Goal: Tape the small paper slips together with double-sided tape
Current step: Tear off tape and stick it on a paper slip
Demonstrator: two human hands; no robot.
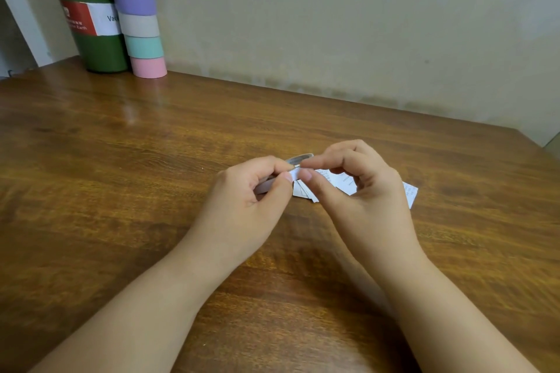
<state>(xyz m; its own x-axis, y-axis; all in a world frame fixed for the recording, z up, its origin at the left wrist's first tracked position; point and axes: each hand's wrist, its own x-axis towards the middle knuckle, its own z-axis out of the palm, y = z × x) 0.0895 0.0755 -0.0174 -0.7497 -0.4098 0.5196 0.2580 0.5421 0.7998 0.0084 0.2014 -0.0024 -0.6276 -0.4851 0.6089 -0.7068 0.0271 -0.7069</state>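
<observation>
Pinching a white strip (pixel 292 174) between left hand (pixel 257 191) and right hand (pixel 357 188), fingers clamped; peeling tape likely, then pressing onto slips (pixel 409 191) at three o'clock on bench (pixel 121 160)

Glossy wood table (pixel 121 160); matt paper slips (pixel 348 183).

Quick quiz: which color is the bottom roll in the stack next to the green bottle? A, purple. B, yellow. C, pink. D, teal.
C: the bottom roll of the stack, resting on the table beside the green bottle, is pink.
</observation>
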